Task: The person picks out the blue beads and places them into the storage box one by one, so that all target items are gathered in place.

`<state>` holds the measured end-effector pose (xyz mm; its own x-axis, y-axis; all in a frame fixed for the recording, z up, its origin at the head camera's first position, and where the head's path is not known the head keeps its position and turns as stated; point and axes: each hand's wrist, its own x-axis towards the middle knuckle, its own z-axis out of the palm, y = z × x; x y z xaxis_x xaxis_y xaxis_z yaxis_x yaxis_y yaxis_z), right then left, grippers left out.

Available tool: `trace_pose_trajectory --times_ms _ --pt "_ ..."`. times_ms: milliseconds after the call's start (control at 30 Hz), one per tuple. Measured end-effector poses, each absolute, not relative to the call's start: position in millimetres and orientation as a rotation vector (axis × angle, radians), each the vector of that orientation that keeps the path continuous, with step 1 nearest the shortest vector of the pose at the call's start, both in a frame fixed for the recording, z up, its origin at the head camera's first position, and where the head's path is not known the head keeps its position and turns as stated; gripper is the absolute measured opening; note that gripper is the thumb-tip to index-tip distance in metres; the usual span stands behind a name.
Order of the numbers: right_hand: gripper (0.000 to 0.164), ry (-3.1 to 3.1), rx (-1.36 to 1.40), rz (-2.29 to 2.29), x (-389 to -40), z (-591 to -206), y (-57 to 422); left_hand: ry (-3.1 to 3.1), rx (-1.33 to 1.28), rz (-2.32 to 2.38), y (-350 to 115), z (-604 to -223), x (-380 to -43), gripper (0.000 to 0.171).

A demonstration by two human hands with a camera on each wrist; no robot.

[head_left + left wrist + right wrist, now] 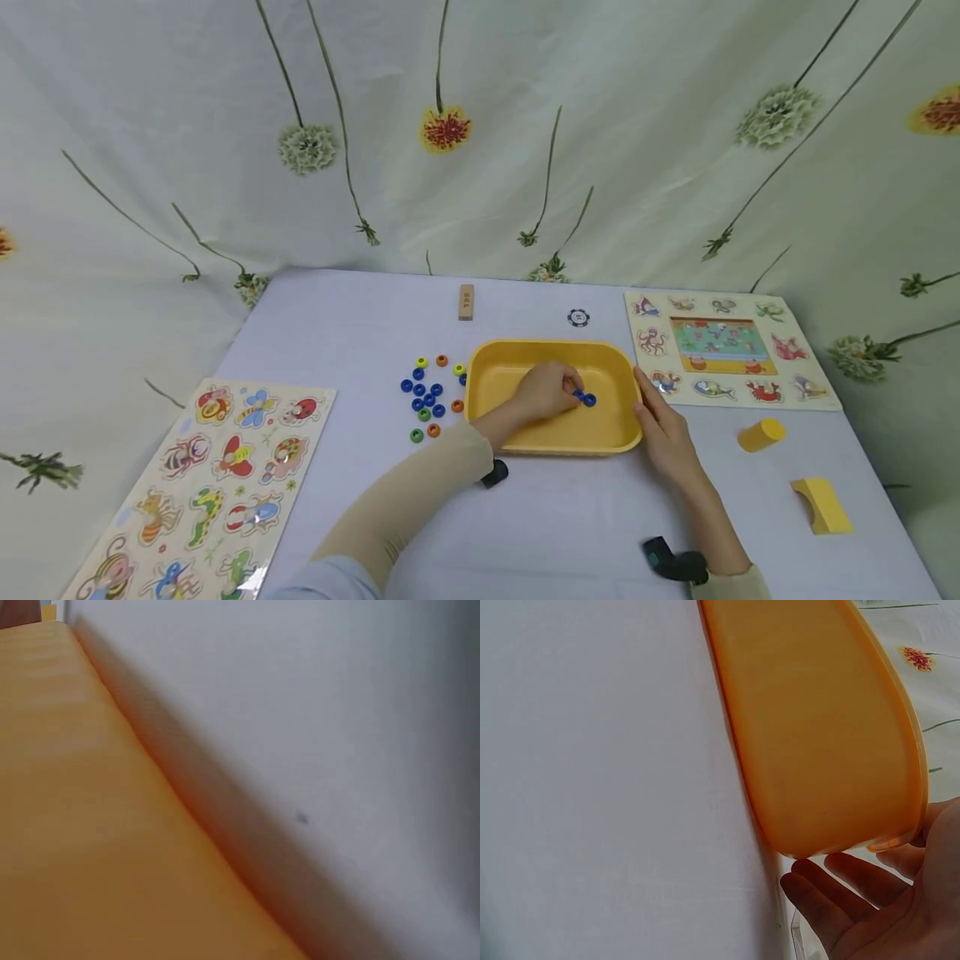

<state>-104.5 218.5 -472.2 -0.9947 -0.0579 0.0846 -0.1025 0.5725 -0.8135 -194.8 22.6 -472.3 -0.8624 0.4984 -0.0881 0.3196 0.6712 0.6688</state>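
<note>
Risks dropping the blue bead [578,394] pinched in left hand [546,390] by loosening early, or shifting yellow tray [611,421] through pressure from uncurled right hand [666,435].

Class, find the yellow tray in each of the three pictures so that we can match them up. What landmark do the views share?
Head: the yellow tray sits just below and right of the picture's middle.
Left wrist: it fills the left side, cut off by the frame.
Right wrist: upper right, cut off at the top edge.
Shared landmark: the white tablecloth, beside it in all three.
</note>
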Motion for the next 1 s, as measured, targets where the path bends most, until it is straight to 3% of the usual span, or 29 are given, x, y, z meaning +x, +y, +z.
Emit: trace_pose_trajectory --times_ms 333,533,733,1000 --pt "0.046 -2.740 0.151 1.430 -106 -474 220 2.738 0.762 0.899 16 -459 -183 0.030" --pt "0.046 -2.748 0.135 1.433 -105 -475 219 2.732 0.779 1.225 -16 -430 -159 0.035" --pt "0.046 -2.750 0.118 1.421 -105 -474 218 2.792 0.562 1.566 -89 -420 -153 0.035" --pt "0.046 -2.759 0.096 1.432 -104 -474 217 2.971 0.112 1.605 -180 -443 -158 0.039"
